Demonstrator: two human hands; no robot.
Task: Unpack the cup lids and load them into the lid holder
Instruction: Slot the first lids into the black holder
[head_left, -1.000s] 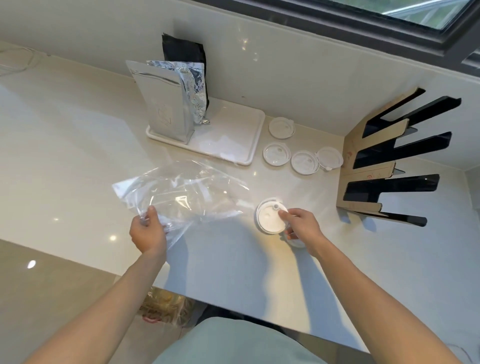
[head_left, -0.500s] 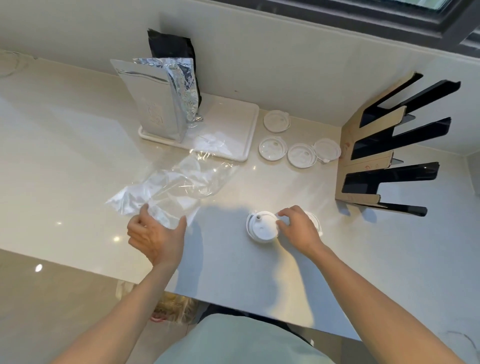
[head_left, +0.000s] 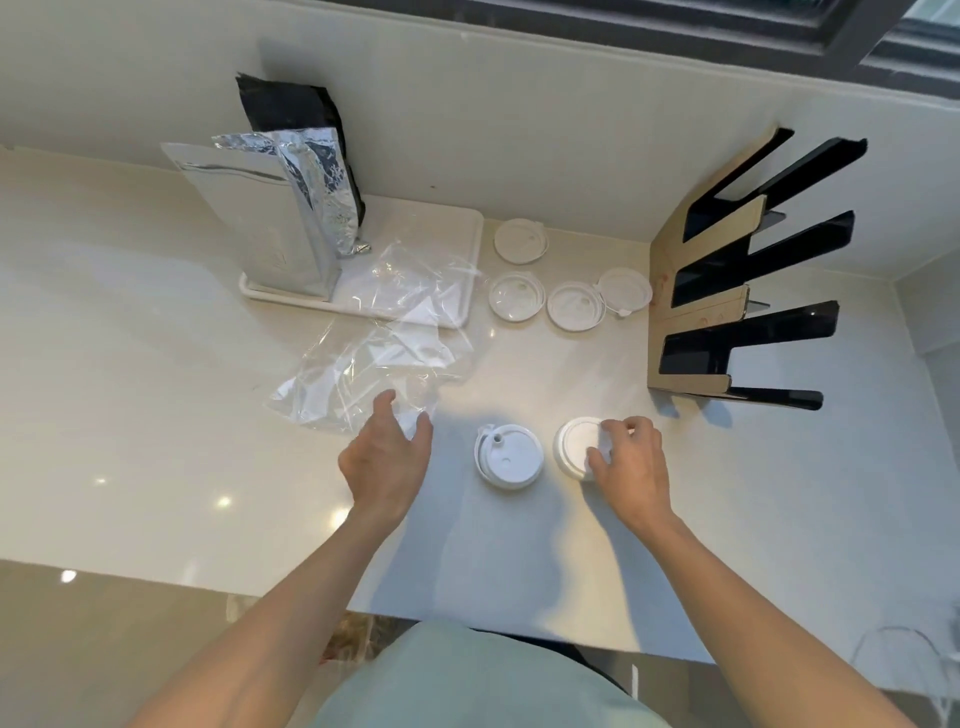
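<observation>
Head view, right hand (head_left: 631, 462) grip closed on lid stack (head_left: 574, 447), left hand (head_left: 387, 457) open, empty.

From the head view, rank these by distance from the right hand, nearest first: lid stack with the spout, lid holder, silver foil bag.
1. Lid stack with the spout: just left of the right hand.
2. Lid holder: beyond it, to the right.
3. Silver foil bag: far back left, on the tray.
</observation>
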